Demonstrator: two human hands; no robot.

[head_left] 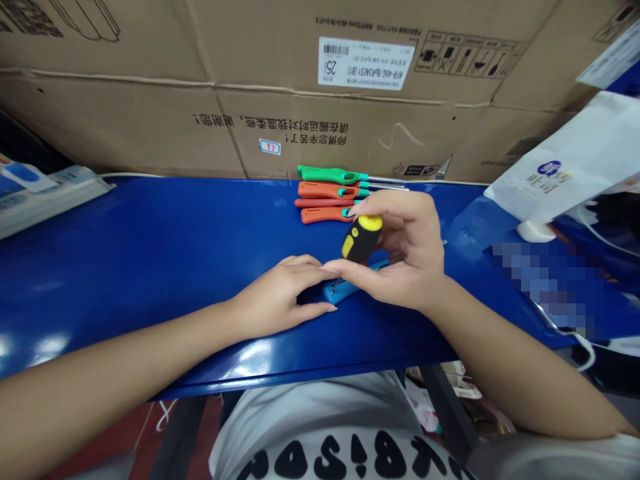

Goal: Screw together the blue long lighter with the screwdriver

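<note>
My right hand grips a screwdriver by its stubby black-and-yellow handle, fingers curled round it. The screwdriver leans, its thin shaft pointing down at the near end of a blue long-nosed lighter on the table. My left hand pinches that end of the blue lighter between thumb and fingers. Much of the lighter is hidden under my right hand. Just beyond lie a green lighter and several orange-red lighters side by side, their metal tubes pointing right and partly covered by my right hand.
The blue table ends close to my body. A large cardboard box stands along its back edge. At the right are a white paper bag, a small white object and a white cable. A package lies at the left.
</note>
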